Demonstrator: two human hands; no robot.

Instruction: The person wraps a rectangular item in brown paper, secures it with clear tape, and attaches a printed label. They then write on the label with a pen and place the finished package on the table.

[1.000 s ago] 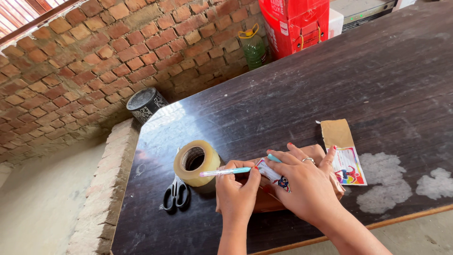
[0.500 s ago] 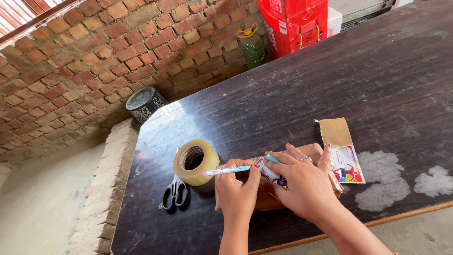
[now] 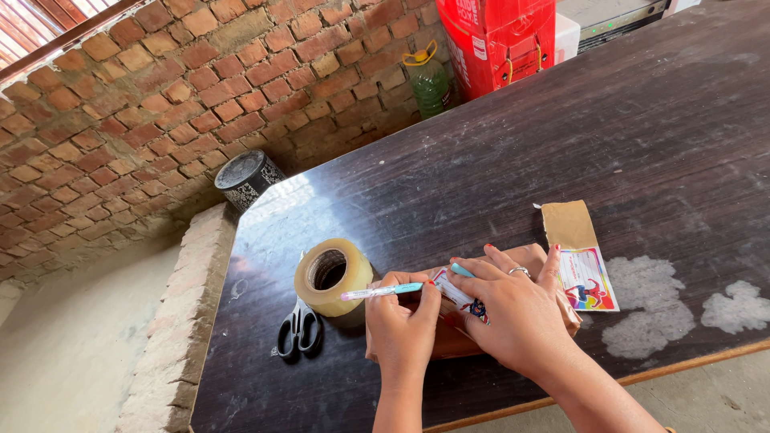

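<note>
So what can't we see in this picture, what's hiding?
- Head view: the brown package is mostly covered by the left hand and right hand.
- The pen tip, under the right hand.
- The small printing on the colourful card is too tiny to make out.
- The red box is cut off by the top edge.
- The green bottle stands behind the table edge, base hidden.

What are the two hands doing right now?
Left hand: closed, holding a pen.
Right hand: open, fingers spread, pressing flat on the brown packet.
</note>
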